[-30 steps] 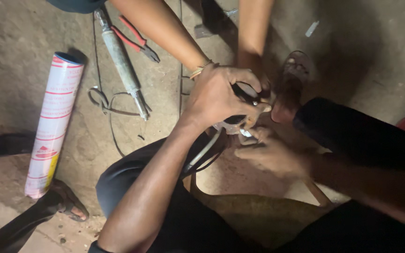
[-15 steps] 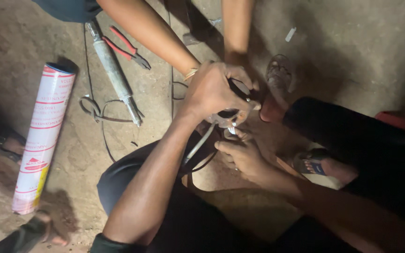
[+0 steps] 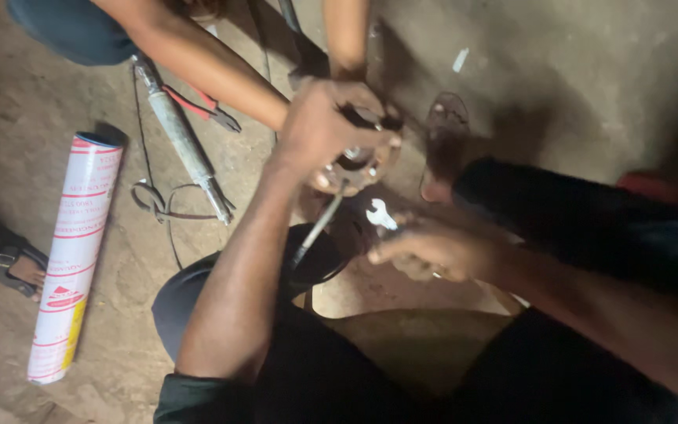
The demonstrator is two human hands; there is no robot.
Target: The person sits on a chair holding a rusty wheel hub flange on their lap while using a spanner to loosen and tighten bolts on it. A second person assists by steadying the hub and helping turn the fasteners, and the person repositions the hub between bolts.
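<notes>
A bare dirt floor (image 3: 574,71) is carrying everything. A red-and-white tube (image 3: 74,255) is lying on it, with a grey metal rod (image 3: 182,141) lying just right of the tube, red-handled pliers (image 3: 202,106) beyond the rod, and a sandal (image 3: 442,137) resting farther right.

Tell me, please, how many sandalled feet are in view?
2: one sandalled foot right of the left hand, another at the left edge beside the tube. Others may be hidden.

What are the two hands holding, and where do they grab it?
The left hand grips a round metal part from above, fingers wrapped over its top. The right hand holds a small open-ended wrench by its handle; only the head shows.
</notes>
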